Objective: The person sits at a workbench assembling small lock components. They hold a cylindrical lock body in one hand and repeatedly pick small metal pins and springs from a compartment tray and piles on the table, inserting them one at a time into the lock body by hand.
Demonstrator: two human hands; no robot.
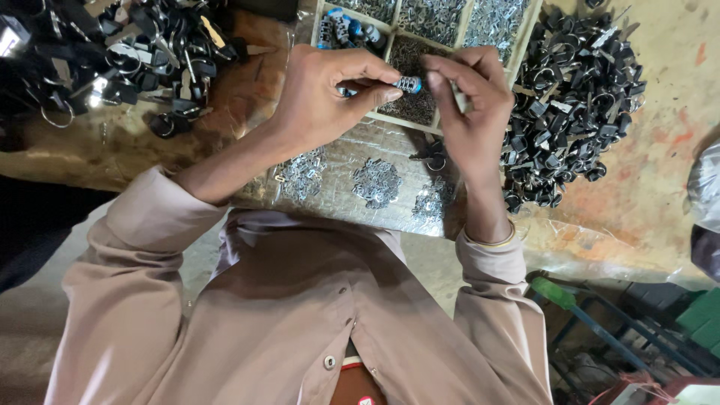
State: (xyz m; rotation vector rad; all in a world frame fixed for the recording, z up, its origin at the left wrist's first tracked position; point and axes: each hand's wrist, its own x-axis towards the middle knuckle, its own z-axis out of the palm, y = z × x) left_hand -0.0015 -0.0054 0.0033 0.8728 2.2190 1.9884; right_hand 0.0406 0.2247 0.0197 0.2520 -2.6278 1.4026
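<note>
Head view: worn orange-brown workbench [660, 150] fills the frame, person in a beige shirt [300, 322] leaning over it. Big pile of black key-fob parts with metal rings [577, 97] sits on the right, a second similar pile [112, 60] on the far left. Wooden compartment tray [525, 37] sits top centre, cells holding small silvery and dark metal bits; one cell has blue-capped pieces [341, 26]. Clear plastic sheet [360, 150] lies below the tray with three small heaps of silvery clips [375, 182] on it. Both hands are raised over the tray's near edge. Left hand [322, 94] pinches a small dark cylinder with a blue end [409, 84] between thumb and forefinger. Right hand [472, 105] meets it from the other side, fingertips closed on the same piece, remaining fingers curled.
</note>
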